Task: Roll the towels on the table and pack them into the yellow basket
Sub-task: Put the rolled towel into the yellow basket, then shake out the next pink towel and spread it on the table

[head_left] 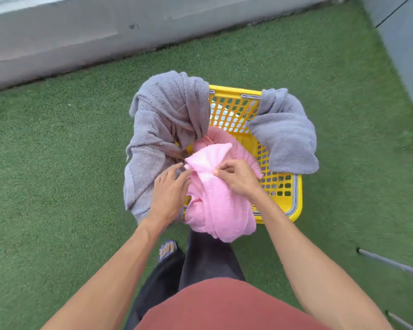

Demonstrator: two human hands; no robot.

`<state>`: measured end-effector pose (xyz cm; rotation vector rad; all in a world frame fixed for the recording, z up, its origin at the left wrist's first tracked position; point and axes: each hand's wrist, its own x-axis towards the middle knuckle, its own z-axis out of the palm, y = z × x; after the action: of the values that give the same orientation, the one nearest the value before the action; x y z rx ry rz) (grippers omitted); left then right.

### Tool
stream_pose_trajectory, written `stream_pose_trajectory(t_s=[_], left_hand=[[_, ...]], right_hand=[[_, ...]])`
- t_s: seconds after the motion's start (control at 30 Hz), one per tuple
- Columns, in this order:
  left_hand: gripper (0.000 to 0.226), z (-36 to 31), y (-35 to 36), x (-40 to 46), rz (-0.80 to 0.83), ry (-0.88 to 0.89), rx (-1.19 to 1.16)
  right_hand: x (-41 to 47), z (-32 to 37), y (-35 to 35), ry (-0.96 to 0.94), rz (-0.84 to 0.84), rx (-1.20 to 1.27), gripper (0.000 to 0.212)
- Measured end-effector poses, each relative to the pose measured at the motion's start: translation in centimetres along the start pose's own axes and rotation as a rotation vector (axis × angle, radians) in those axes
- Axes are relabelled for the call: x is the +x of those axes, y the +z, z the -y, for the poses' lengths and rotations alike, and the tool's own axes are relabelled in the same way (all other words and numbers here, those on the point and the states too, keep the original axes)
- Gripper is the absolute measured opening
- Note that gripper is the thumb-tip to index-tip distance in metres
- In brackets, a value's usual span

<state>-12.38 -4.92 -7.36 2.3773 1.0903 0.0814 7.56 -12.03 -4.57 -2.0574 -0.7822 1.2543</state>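
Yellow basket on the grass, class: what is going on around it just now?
A person stands over the yellow basket on green turf. The right hand pinches a fold of the pink towel, which spills over the near rim. The left hand, fingers straight, reaches toward it. Two grey towels hang unrolled over the basket's sides.

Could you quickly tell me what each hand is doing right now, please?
Left hand: open, fingers straight, reaching to the pink towel.
Right hand: pinches a fold of the pink towel over the yellow basket.
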Motion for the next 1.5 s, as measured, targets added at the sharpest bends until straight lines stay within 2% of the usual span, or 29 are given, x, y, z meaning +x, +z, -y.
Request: stream_pose_trajectory(t_s=[0.1,0.23,0.4,0.5,0.67,0.8,0.97,1.13,1.23,1.5], left_hand=[[0.040,-2.3,-1.4,0.0,-0.037,0.115,-0.292],[0.038,-7.0,-5.5,-0.8,-0.080,0.215,-0.559],[0.026,-13.4,-8.4,-3.6,0.079,0.683,-0.402],[0.020,-18.3,-8.5,-5.9,0.251,0.860,-0.368],[0.008,-28.9,-9.5,-8.9,0.398,0.825,-0.596],[0.010,-37.4,-10.2,-10.0,0.357,0.977,-0.570],[0.011,-48.5,-9.7,-10.7,0.371,1.087,-0.615],[0.011,-60.3,-7.5,-11.0,0.378,1.157,-0.651],[0.014,-67.1,-6.0,-10.6,0.383,1.198,-0.641],[0.014,-79.1,0.2,-6.3,0.303,1.153,-0.695]], right_hand=[[-4.5,2.3,-1.5,-0.050,-0.044,0.113,0.013],[-13.2,2.2,-2.7,-0.111,-0.257,0.250,0.010],[-25.4,-0.3,-2.5,-0.132,-0.564,0.398,0.006],[-31.4,-0.6,-3.8,-0.147,-0.719,0.440,0.007],[-39.7,-1.2,-8.6,-0.145,-0.969,0.343,0.007],[-44.1,-2.4,-13.5,-0.138,-1.132,0.260,0.005],[-47.5,-4.4,-20.2,-0.156,-1.311,0.196,0.005],[-50.4,-7.0,-27.3,-0.229,-1.393,0.203,0.022],[-51.8,-9.2,-33.1,-0.270,-1.509,0.155,0.011],[-53.4,-12.7,-48.8,-0.238,-1.552,-0.055,0.016]])
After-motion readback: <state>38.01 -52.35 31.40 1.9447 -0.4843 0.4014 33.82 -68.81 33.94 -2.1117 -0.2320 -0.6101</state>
